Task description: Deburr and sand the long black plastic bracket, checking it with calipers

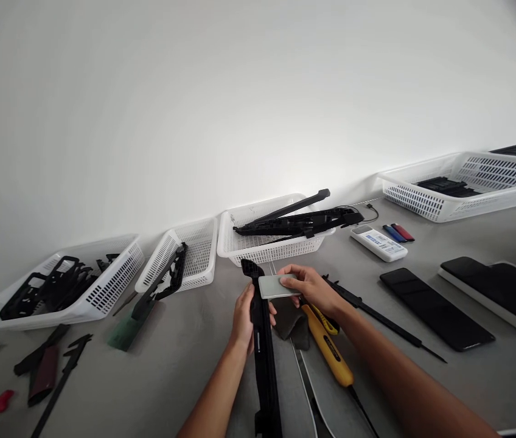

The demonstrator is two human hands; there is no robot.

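Note:
My left hand (243, 316) is wrapped round a long black plastic part (263, 353), which runs from the table's middle toward me. Between the thumb and fingers of my right hand (308, 286) is a flat, light grey rectangular block (278, 286). Its left end meets or overlaps the black part near the top; I cannot tell how firmly it touches. Just below my right hand lie a dark grey cloth (293, 322) and a yellow-handled tool (328, 347) with a black cord. A yellow and black cutter (326, 319) is partly hidden beside it.
White baskets with black parts stand along the wall: left basket (103, 292), small basket (201, 255), middle basket (276, 246), right basket (459, 210). Black calipers (376, 313), a black phone (435, 307) and a white calculator-like device (379, 243) lie right; more calipers (64, 377) lie left.

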